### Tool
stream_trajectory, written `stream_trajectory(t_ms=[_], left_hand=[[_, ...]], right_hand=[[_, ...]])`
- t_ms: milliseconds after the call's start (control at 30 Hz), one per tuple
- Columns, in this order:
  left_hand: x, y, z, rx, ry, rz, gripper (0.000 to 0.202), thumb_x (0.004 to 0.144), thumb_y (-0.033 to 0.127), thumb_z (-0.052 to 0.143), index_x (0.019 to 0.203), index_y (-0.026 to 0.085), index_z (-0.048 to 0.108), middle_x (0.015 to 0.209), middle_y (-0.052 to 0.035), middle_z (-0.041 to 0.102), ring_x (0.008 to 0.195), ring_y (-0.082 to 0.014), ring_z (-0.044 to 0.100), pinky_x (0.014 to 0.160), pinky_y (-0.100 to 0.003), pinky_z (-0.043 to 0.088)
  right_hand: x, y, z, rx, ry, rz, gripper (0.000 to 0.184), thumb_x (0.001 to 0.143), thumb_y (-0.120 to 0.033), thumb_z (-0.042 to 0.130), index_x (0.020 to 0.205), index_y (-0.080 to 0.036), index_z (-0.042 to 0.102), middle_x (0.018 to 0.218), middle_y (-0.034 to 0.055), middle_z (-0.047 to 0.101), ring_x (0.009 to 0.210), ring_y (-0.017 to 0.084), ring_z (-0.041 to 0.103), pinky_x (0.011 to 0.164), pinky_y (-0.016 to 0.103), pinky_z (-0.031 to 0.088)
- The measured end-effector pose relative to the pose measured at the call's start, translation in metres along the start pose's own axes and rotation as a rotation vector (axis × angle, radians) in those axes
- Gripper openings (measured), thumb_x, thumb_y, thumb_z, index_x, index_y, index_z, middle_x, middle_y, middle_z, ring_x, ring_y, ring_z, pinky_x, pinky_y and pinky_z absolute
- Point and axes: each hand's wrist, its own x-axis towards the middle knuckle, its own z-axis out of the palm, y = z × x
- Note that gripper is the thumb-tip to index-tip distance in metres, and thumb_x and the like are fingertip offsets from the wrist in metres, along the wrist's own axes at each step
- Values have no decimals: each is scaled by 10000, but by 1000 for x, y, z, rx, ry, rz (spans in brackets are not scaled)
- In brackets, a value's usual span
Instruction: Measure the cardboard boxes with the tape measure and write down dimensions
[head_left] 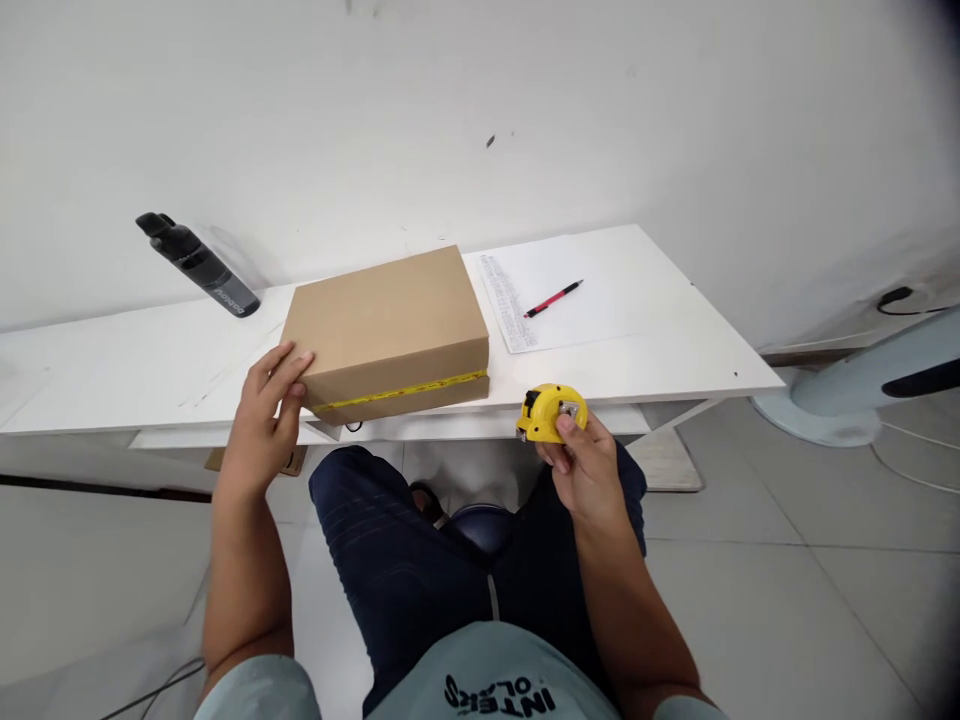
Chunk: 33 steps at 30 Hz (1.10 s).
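Left hand (266,410) grips the cardboard box (386,315) at its near-left corner. Right hand (589,465) is wrapped around the yellow tape measure (553,412), raised off the box's near-right corner. Box sits at the near edge of the white table (652,365); a marked yellow strip (405,390) runs along its near face. From our angle we can't tell whether that strip joins the tape measure.

Risks we note: a pull toward the near side could bring the box off the edge onto the knees (349,480). Slack left fingers could let the box turn. A loosened right grip could drop the tape measure. A hard shove left could topple the upright bottle (201,268); one to the right could crumple the paper (592,320) or roll the pen (553,299).
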Motion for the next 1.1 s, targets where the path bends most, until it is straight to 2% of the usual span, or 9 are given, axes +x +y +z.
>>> stream_trajectory(t_ms=[100, 233, 300, 400, 467, 533, 833, 1000, 1100], left_hand=[[-4, 6, 11, -16, 89, -42, 380, 1071, 401, 480, 1413, 327, 629, 1546, -97, 559, 1470, -280, 516, 1254, -566, 416], [-23, 52, 31, 94, 339, 8, 392, 1044, 353, 552, 1432, 303, 576, 1409, -126, 661, 1396, -288, 589, 1166, -558, 489], [-36, 84, 41, 78, 276, 186, 416, 1016, 363, 616, 1426, 317, 563, 1227, -96, 756, 1219, -271, 705, 1079, -513, 545], [-50, 125, 56, -24, 161, 454, 416, 955, 459, 723, 1307, 254, 636, 1035, -78, 810, 969, -220, 775, 981, -420, 590], [-54, 137, 62, -96, 194, 500, 305, 965, 399, 728, 1214, 235, 667, 971, -56, 819, 871, -177, 779, 921, -365, 605], [-54, 139, 64, -125, 232, 493, 190, 977, 296, 714, 1159, 251, 678, 963, -29, 825, 827, -147, 777, 882, -333, 605], [-46, 102, 44, 140, 298, 524, 314, 946, 102, 642, 1215, 263, 667, 970, -15, 819, 829, -139, 752, 990, -372, 545], [-26, 29, 6, 421, 465, 275, 133, 963, 216, 638, 1057, 269, 716, 898, -50, 763, 836, -196, 688, 865, -400, 524], [-11, -19, -22, 476, 465, 162, 118, 981, 293, 655, 1052, 239, 732, 969, -72, 764, 904, -212, 662, 867, -418, 497]], right_hand=[[-1, 0, 6, -21, -29, -8, 382, 756, -526, 860, 868, -219, 663, 560, -101, 427, 411, 28, 230, 426, 225, 255], [-8, -3, 20, -62, -89, -24, 366, 750, -504, 874, 913, -229, 696, 649, -67, 536, 432, 31, 297, 403, 207, 279], [-15, -3, 27, -94, -130, -25, 395, 740, -489, 892, 1003, -246, 725, 755, -29, 648, 491, 61, 454, 443, 210, 402], [-26, 0, 33, -166, -232, -32, 494, 761, -488, 884, 1177, -272, 729, 1006, 41, 767, 784, 173, 706, 692, 297, 612], [-32, 4, 33, -208, -302, -39, 517, 802, -498, 851, 1250, -278, 713, 1121, 67, 781, 961, 224, 744, 842, 355, 637], [-35, 5, 34, -224, -336, -53, 505, 827, -496, 831, 1267, -279, 709, 1148, 73, 785, 1003, 231, 747, 887, 368, 636], [-31, -9, 47, -258, -309, -163, 518, 736, -426, 925, 1187, -256, 736, 1017, 42, 795, 831, 182, 730, 727, 294, 646], [8, -33, 39, -193, -205, -335, 538, 718, -411, 940, 1206, -298, 746, 912, 4, 723, 577, 89, 558, 412, 184, 448], [42, -53, 39, -115, -138, -440, 529, 657, -405, 972, 1136, -325, 762, 983, 11, 695, 656, 98, 560, 416, 175, 413]])
